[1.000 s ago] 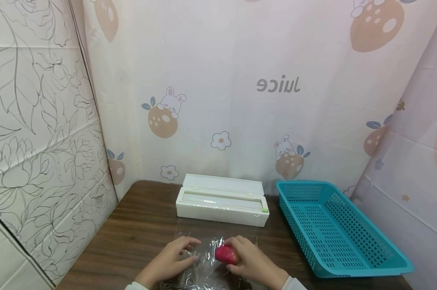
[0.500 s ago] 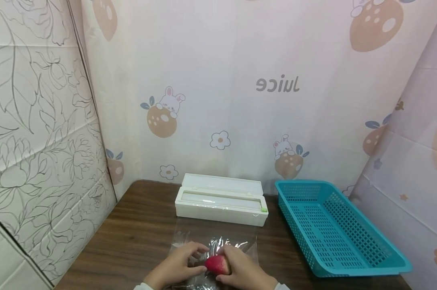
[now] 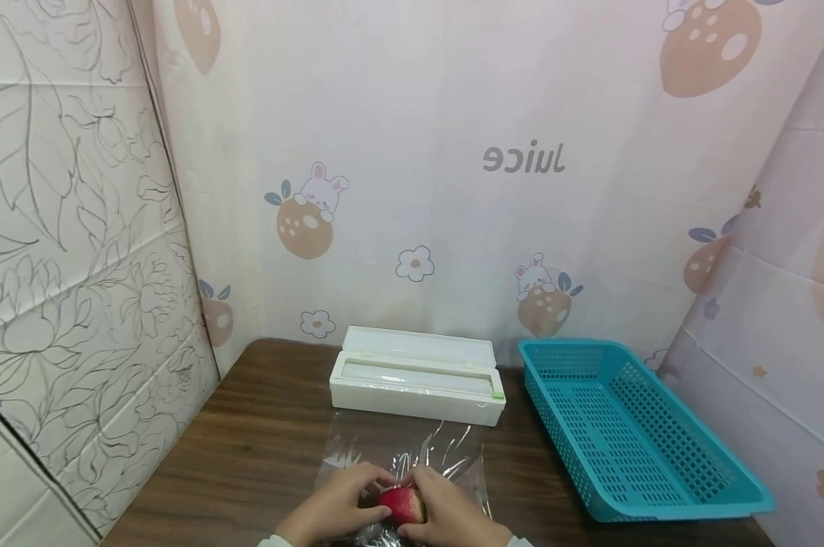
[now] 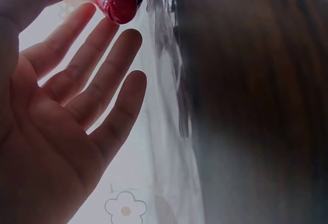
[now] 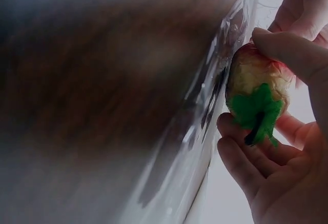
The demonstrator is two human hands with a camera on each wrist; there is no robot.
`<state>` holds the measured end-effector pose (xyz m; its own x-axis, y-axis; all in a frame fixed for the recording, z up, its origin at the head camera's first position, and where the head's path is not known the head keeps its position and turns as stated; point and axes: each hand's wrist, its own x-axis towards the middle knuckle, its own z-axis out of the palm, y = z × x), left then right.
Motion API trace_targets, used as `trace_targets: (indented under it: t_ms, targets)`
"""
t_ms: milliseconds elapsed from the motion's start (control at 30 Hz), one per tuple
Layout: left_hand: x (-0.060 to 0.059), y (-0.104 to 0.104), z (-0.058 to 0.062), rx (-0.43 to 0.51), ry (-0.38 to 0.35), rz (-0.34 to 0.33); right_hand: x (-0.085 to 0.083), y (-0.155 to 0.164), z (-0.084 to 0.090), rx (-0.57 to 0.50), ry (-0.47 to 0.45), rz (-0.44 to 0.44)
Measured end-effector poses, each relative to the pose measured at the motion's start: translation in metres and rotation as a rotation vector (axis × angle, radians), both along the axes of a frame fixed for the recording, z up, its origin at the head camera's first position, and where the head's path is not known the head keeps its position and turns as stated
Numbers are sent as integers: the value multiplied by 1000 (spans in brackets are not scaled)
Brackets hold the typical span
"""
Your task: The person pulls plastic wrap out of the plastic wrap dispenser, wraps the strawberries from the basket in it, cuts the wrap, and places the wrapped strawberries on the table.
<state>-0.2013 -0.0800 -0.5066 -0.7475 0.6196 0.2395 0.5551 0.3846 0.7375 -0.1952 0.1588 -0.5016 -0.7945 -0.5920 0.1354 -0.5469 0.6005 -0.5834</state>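
My right hand [image 3: 453,510] grips a red strawberry [image 3: 402,504] between thumb and fingers, low over the clear cling film [image 3: 446,452] on the table. In the right wrist view the strawberry [image 5: 251,73] shows a pale yellowish end with a green leafy cap and dark stem; shiny film clings to its skin. My left hand [image 3: 336,503] is at its left side, fingertips right at the red tip. Seen from the left wrist, that hand's fingers [image 4: 102,90] are spread and nearly straight beside the strawberry's tip.
A white cling film dispenser [image 3: 415,401] stands behind with its lid up, the sheet running out toward the hands. To the right sits a turquoise plastic basket [image 3: 685,513]. The dark wooden table [image 3: 247,448] meets a patterned curtain [image 3: 412,190] at the back.
The right hand has brought the strawberry left and toward the person, turning it. The left hand has shifted slightly right and nearer, closing up to the strawberry. More film shows behind the hands.
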Motion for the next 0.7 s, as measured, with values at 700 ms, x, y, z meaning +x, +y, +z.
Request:
trace_targets:
  t_ms: [700]
  targets:
    - [4, -2, 2, -31, -49, -6, 5, 4, 5, 26, -106, 13]
